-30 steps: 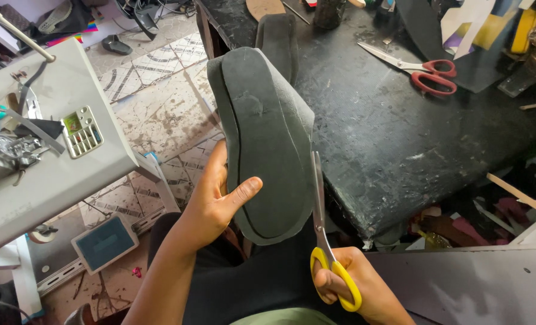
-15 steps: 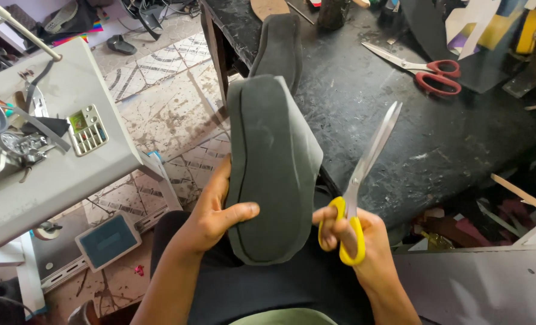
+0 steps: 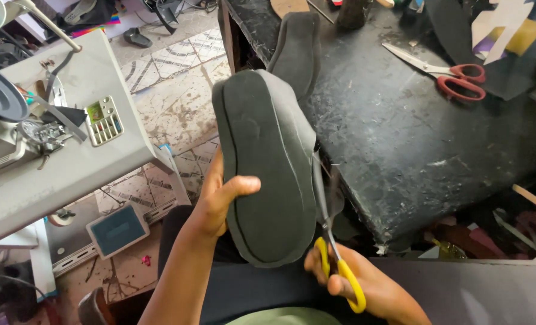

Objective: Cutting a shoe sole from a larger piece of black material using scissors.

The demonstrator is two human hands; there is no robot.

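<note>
Cluttered workshop, black scuffed workbench [image 3: 436, 150] ahead. Left hand [image 3: 220, 201] gripping dark grey soft slipper [image 3: 268, 162] at mid-edge, held upright over lap, thumb pressing sole. Right hand [image 3: 364, 289] closing yellow-handled scissors [image 3: 334, 253] along slipper's right edge. Slipper looking light, flexible; pinching near cut steadies it.

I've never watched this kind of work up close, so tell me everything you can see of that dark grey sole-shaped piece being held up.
The grey sole piece is long, rounded at both ends, matte and foam-like, with a faint line running inside its edge. It is held upright, slightly tilted, above the lap. The left hand grips its left edge, thumb across the face. The yellow-handled scissors in the right hand meet its right edge.
</note>
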